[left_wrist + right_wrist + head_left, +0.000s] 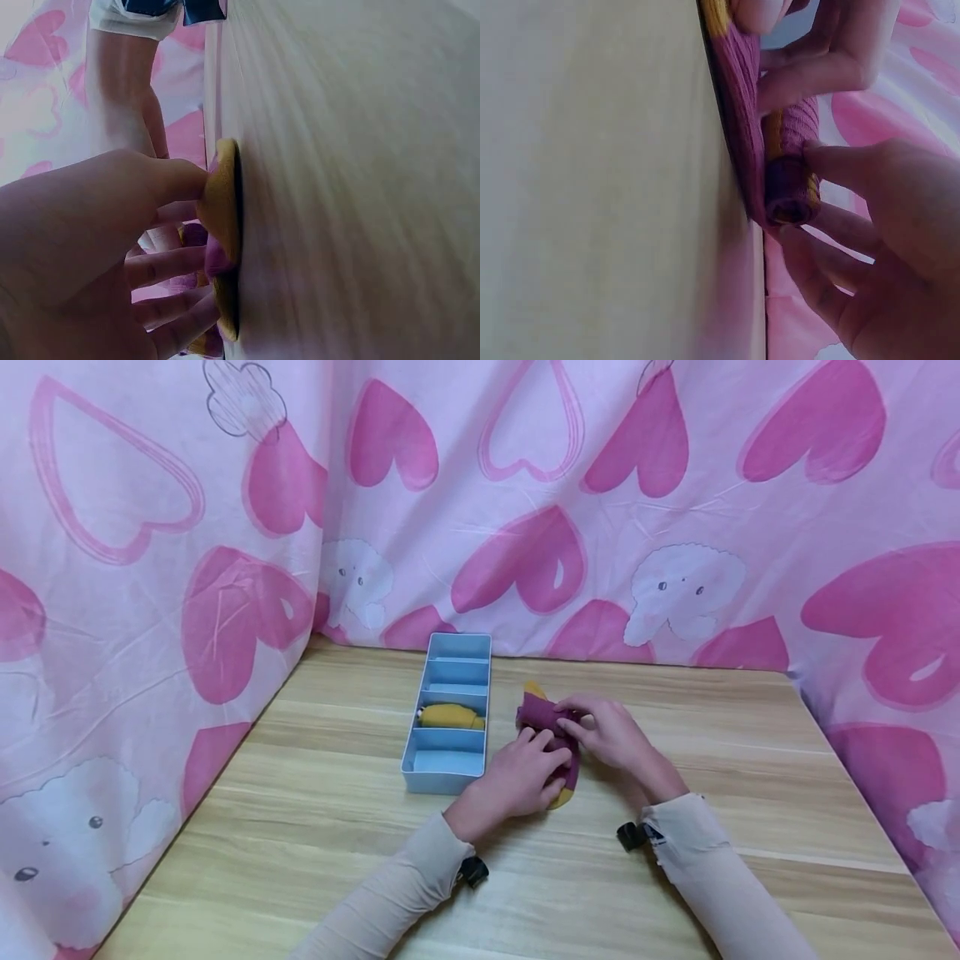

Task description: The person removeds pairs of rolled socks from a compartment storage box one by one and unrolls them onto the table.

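Observation:
A purple sock (542,713) with mustard patches lies on the table, partly rolled up. In the right wrist view its ribbed end forms a tight roll (791,180), which my right hand (611,735) pinches between thumb and fingers. My left hand (521,775) presses the flat part of the sock with spread, mostly straight fingers. Its thumb is on the mustard end (221,199) in the left wrist view. The hands partly cover the sock in the head view. Left of them stands a light blue box (444,783) with several compartments, one holding a rolled mustard bundle (450,717).
The wood-grain table (337,860) extends around the box and hands. Pink heart-print cloth (517,560) hangs along the back and both sides. A small black device sits at each wrist, the left one (472,872) near the tabletop.

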### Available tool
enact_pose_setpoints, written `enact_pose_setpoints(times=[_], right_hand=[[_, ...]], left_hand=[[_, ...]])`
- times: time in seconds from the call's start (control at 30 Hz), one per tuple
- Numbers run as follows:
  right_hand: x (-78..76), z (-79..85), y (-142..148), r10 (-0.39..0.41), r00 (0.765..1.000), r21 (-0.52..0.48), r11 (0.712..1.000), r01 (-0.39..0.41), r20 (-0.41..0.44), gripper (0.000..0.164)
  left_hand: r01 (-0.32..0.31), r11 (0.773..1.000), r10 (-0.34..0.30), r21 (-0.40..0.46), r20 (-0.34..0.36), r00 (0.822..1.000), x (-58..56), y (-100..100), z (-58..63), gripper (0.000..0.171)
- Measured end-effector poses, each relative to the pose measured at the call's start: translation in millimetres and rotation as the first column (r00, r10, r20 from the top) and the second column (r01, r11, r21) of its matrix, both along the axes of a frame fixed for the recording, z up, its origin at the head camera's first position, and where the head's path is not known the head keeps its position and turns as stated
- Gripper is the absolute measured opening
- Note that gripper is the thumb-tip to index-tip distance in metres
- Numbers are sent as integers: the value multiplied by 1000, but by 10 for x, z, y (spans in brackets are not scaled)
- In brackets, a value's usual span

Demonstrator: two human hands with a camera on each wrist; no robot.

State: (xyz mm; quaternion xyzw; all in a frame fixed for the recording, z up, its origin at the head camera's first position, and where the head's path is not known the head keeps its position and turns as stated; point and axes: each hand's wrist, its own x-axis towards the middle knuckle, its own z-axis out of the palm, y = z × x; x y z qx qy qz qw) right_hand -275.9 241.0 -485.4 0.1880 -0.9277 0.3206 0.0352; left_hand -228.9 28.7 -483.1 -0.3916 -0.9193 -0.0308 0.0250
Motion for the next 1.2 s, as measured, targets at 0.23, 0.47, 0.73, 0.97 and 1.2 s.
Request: enact_pose_setpoints(times=[0.23, 0.47, 0.73, 0.97, 1.2], right_hand=[[-53, 59, -9, 14, 997, 51, 999, -17, 71, 34], [-114, 106, -20, 9, 999, 92, 996, -13, 49, 30], [-191, 125, -10, 5, 996, 44, 999, -9, 85, 28], [-200, 116, 11, -15, 999, 87, 996, 12, 39, 25], [-231, 76, 6, -22, 999, 126, 992, 17, 38, 42]], left_hand=[[-18, 1000, 18, 22, 22, 1000, -20, 4, -9, 37], [-20, 999, 20, 28, -8, 1000, -21, 21, -34, 37], [-39, 999, 39, 22, 3, 999, 8, 27, -38, 34], [-44, 999, 44, 31, 10, 999, 20, 51, -28, 32], [-56, 998, 56, 9, -4, 998, 40, 49, -25, 33]])
